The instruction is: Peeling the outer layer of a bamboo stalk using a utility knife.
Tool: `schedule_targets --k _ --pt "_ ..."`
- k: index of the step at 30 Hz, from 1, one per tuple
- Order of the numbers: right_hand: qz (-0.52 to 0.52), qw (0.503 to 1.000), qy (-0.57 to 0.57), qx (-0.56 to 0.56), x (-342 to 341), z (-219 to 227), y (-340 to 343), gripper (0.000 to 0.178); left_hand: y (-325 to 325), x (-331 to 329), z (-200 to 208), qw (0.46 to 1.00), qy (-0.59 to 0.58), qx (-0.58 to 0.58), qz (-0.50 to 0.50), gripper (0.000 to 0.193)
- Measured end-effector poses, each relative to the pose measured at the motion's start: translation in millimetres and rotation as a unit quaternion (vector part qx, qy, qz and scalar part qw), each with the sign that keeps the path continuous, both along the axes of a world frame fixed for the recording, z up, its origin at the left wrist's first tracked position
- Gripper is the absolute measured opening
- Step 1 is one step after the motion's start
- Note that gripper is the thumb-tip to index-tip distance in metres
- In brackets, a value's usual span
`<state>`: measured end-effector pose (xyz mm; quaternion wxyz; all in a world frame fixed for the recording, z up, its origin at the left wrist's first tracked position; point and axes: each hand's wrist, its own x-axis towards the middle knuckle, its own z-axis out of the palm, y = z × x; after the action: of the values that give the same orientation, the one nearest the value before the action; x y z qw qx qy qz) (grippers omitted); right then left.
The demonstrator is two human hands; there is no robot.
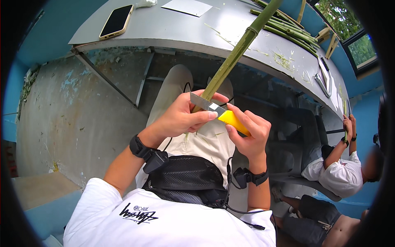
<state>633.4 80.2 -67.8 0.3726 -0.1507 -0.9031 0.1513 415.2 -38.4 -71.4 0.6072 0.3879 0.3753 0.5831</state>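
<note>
A long green bamboo stalk (237,51) slants from my lap up across the table's near edge, its lower end between my hands. My left hand (190,113) is wrapped round that lower end, its thumb lying by the blade. In my right hand (251,127) is a utility knife (232,121) with a yellow handle. The knife's wide grey blade crosses the front of the stalk and points up to the left. Whether the edge has bitten into the bamboo cannot be made out. Small green shavings lie on my light trousers (205,144).
A grey table (156,29) curves ahead, bearing a phone (117,21), a white sheet (187,7), bamboo shavings (284,61) and a pile of green bamboo strips (292,35). At right sits a person in white (339,175), holding a thin green strip. Another person's dark shorts (310,220) show below.
</note>
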Motion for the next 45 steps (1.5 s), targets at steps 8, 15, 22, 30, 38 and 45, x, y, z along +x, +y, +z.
schedule_targets --k 8,15,22,30,38,45 --pt "-0.003 0.997 0.017 0.071 0 -6 5 0.059 0 0 0 1.000 0.013 0.003 0.004 0.040" --pt "-0.003 0.996 0.021 0.089 2 -7 3 0.060 0 3 2 0.999 0.051 0.004 0.018 0.035" --pt "-0.002 0.994 0.019 0.104 4 -10 4 0.060 0 3 -1 0.997 0.070 0.006 0.030 0.030" --pt "0.009 0.995 0.023 0.097 4 -13 5 0.061 0 4 -4 0.999 0.035 -0.008 0.032 0.019" --pt "-0.001 0.996 0.042 0.075 2 -10 6 0.063 4 7 5 0.998 0.027 -0.026 0.055 0.030" --pt "-0.032 0.995 0.033 0.092 -2 -7 8 0.061 5 8 8 0.988 0.063 -0.101 0.100 0.040"
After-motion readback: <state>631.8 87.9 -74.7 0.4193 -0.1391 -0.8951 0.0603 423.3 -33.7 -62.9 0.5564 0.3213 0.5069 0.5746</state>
